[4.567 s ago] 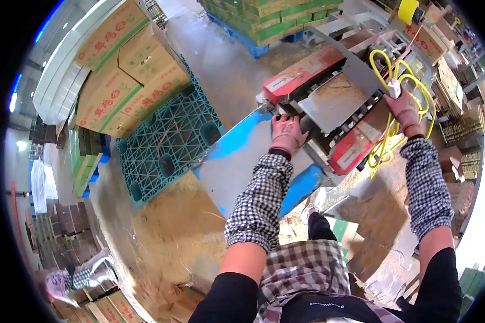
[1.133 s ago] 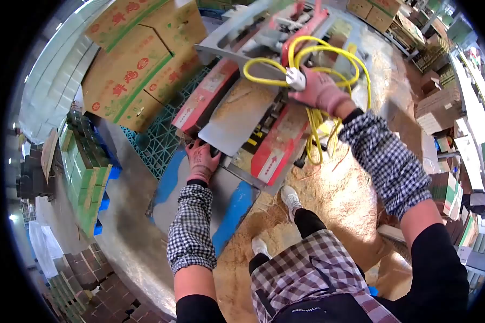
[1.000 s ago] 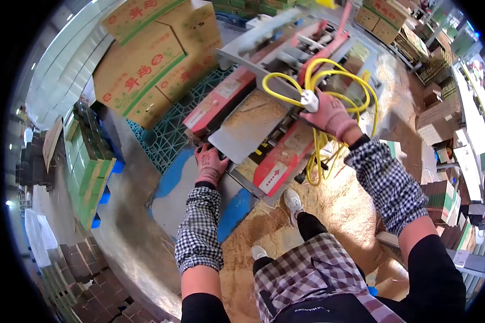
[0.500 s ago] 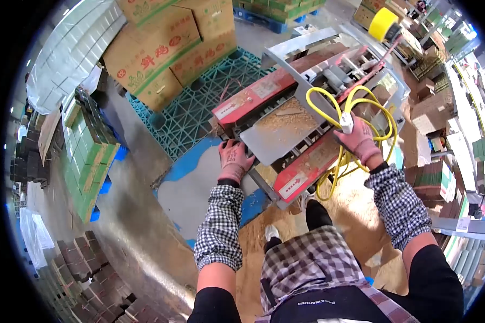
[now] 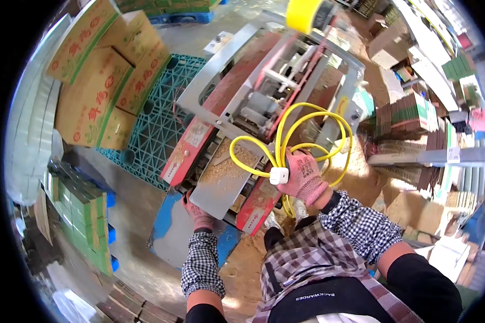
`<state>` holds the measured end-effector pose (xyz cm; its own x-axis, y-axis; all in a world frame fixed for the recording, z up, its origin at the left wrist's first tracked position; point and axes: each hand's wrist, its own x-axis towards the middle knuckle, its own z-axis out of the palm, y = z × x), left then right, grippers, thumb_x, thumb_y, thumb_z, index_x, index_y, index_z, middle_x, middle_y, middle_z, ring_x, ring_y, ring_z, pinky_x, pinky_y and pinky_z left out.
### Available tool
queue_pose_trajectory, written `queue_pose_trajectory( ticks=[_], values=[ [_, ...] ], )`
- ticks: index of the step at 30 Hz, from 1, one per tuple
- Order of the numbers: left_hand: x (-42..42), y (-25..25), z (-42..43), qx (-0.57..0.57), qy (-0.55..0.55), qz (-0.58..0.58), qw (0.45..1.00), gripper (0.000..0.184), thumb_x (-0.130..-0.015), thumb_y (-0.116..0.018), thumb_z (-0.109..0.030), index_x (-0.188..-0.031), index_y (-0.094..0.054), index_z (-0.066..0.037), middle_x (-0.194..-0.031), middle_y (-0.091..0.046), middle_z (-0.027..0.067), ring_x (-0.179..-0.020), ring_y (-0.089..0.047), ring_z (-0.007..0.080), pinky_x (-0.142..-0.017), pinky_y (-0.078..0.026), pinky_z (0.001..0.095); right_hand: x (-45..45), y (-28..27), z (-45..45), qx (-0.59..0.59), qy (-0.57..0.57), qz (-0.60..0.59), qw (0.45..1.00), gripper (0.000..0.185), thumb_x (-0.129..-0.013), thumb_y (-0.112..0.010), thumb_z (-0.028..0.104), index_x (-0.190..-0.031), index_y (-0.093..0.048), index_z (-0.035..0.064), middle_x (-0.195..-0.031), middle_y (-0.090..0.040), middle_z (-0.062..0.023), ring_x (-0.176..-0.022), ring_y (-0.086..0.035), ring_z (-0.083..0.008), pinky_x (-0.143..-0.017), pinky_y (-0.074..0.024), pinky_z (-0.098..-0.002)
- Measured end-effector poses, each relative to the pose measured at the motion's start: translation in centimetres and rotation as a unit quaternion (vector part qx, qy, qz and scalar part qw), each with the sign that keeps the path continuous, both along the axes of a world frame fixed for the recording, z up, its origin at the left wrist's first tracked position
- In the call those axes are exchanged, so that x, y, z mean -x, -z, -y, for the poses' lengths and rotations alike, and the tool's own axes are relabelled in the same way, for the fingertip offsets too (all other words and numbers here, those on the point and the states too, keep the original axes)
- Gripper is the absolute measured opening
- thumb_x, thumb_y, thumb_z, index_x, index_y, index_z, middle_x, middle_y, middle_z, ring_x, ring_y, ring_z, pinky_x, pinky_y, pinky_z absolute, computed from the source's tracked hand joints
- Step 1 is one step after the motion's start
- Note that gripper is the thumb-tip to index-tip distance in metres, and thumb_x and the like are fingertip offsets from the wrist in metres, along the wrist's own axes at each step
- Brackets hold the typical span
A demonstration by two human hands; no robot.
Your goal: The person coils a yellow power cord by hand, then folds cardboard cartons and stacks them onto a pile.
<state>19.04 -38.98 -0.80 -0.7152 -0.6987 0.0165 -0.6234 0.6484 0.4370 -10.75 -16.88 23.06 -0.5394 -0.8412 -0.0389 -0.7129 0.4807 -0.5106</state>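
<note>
Pink gloves (image 5: pixel 303 176) cover the hands (image 5: pixel 198 212), with black-and-white checked oversleeves (image 5: pixel 361 227) and a brown plaid apron (image 5: pixel 307 259).

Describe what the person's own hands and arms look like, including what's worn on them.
The left hand and right hand wear pink gloves; dark print shows on the right one's back, too small to read. Dark cuffs circle the wrists. Loose, puckered black-and-white checked sleeve covers clothe the forearms. Past a bare stretch come plain black sleeves.
</note>
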Motion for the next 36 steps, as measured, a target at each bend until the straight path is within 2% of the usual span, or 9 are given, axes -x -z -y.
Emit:
queue_pose_trajectory(
  ticks=[4, 17, 21, 23, 26, 27, 32, 33, 36],
  values=[
    [0.9, -3.6, -1.3, 0.221, 0.068, 0.146, 0.962, 0.04, -0.077, -0.062, -0.037, -0.112, -0.063, -0.017, -0.122, -0.057, 0.0045, -0.12, -0.044, 0.0273, -0.103, -0.026, 0.0463, -1.9, -1.7, -6.6, 0.208, 0.073, 0.028, 0.975, 0.05, -0.068, -0.073, 0.012, -0.11, -0.051, -0.0038, -0.099, -0.058, -0.0195, -0.092, -0.059, -0.0363, -0.084, -0.0476, -0.0461],
    [9.4, -20.4, -20.6, -0.417, -0.187, -0.389, 0.8, 0.026, -0.095, -0.049, -0.013, -0.112, -0.059, 0.003, -0.103, -0.064, 0.0113, -0.086, -0.063, 0.0185, -0.076, -0.052, 0.0317, 12.6, -2.5, -31.8, 0.66, 0.416, 0.467, 0.416, 0.024, -0.075, -0.057, -0.003, -0.097, -0.054, 0.0066, -0.09, -0.06, -0.0097, -0.077, -0.057, -0.0188, -0.079, -0.0489, -0.032],
    [20.0, -21.9, -20.1, -0.487, -0.149, -0.303, 0.806, 0.03, -0.095, -0.051, -0.017, -0.12, -0.053, -0.001, -0.109, -0.061, 0.0064, -0.1, -0.058, 0.0185, -0.08, -0.049, 0.033, 24.2, 7.9, -32.0, 0.402, 0.557, 0.309, 0.657, 0.025, -0.074, -0.068, -0.003, -0.096, -0.058, 0.0006, -0.081, -0.065, -0.0082, -0.069, -0.062, -0.0197, -0.064, -0.053, -0.0306],
    [25.5, -22.3, -21.0, -0.584, -0.28, -0.419, 0.636, 0.036, -0.092, -0.059, -0.027, -0.119, -0.054, -0.003, -0.108, -0.06, 0.0081, -0.091, -0.061, 0.0197, -0.075, -0.051, 0.0341, 30.4, 14.5, -30.6, 0.368, 0.518, 0.325, 0.701, 0.026, -0.072, -0.07, -0.006, -0.096, -0.06, -0.0009, -0.085, -0.066, -0.0099, -0.073, -0.065, -0.0201, -0.064, -0.0538, -0.0282],
    [28.7, -19.8, -21.1, -0.338, -0.267, -0.364, 0.826, 0.029, -0.09, -0.061, -0.025, -0.112, -0.057, -0.007, -0.087, -0.062, 0.0035, -0.078, -0.06, 0.0165, -0.069, -0.05, 0.0306, 35.7, 9.6, -21.0, 0.435, 0.393, 0.494, 0.642, 0.022, -0.081, -0.061, -0.004, -0.102, -0.06, -0.0027, -0.095, -0.065, -0.0094, -0.091, -0.063, -0.0155, -0.076, -0.0528, -0.0286],
    [27.9, -19.2, -21.1, -0.529, -0.383, -0.426, 0.626, 0.027, -0.09, -0.06, -0.024, -0.111, -0.058, -0.007, -0.088, -0.061, 0.0031, -0.081, -0.059, 0.0152, -0.07, -0.049, 0.0301, 37.3, 9.4, -19.4, 0.42, 0.362, 0.573, 0.604, 0.021, -0.084, -0.057, -0.004, -0.105, -0.06, -0.0032, -0.096, -0.065, -0.0088, -0.095, -0.061, -0.0138, -0.079, -0.052, -0.0283],
    [28.0, -17.8, -20.2, -0.448, -0.452, -0.375, 0.675, 0.028, -0.089, -0.058, -0.022, -0.11, -0.06, -0.003, -0.094, -0.063, 0.0055, -0.082, -0.06, 0.0181, -0.072, -0.049, 0.0311, 44.5, 8.0, -12.4, 0.251, 0.297, 0.48, 0.786, 0.039, -0.084, -0.066, 0.018, -0.118, -0.058, 0.0028, -0.11, -0.063, -0.0104, -0.1, -0.059, -0.0217, -0.09, -0.0468, -0.0344],
    [30.1, -17.7, -19.0, -0.454, -0.459, -0.376, 0.665, 0.027, -0.089, -0.058, -0.022, -0.109, -0.06, -0.003, -0.093, -0.063, 0.0054, -0.081, -0.06, 0.0178, -0.071, -0.049, 0.031, 45.3, 5.9, -11.9, 0.173, 0.179, 0.162, 0.955, 0.059, -0.076, -0.076, 0.026, -0.127, -0.054, 0.0051, -0.117, -0.062, -0.0113, -0.11, -0.055, -0.0195, -0.096, -0.0437, -0.0353],
    [33.0, -18.5, -17.8, -0.465, -0.47, -0.363, 0.657, 0.026, -0.089, -0.058, -0.022, -0.108, -0.061, -0.004, -0.092, -0.063, 0.0049, -0.08, -0.06, 0.0171, -0.07, -0.049, 0.0305, 47.8, 5.6, -13.2, 0.063, 0.001, 0.297, 0.953, 0.05, -0.066, -0.082, 0.034, -0.105, -0.066, 0.0073, -0.094, -0.069, -0.0114, -0.089, -0.066, -0.0248, -0.08, -0.0512, -0.0361]
  ],
)
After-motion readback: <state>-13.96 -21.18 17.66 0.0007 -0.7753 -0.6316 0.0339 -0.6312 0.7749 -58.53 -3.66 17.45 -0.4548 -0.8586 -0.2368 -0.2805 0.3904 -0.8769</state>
